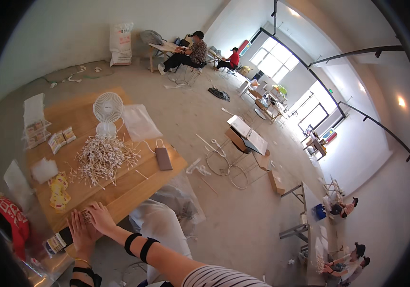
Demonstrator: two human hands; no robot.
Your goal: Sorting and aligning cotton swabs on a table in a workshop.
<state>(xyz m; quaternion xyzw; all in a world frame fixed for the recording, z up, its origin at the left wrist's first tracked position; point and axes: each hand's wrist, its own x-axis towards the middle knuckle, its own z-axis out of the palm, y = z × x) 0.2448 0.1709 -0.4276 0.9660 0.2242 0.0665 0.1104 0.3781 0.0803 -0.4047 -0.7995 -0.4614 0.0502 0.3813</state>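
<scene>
Swabs (87,216) at table (73,112) edge, fingers of left hand (79,231) and right hand (99,217) closed around them (partly hidden). Uneven squeeze could scatter them floorward.

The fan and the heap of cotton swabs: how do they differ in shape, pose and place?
The fan has a round head; the heap of cotton swabs is many thin, loose sticks. The fan stands upright, while the swabs in the heap lie at many angles. The heap is nearer to the right hand than the fan is. Both look mostly white and rest on the wooden table.
</scene>
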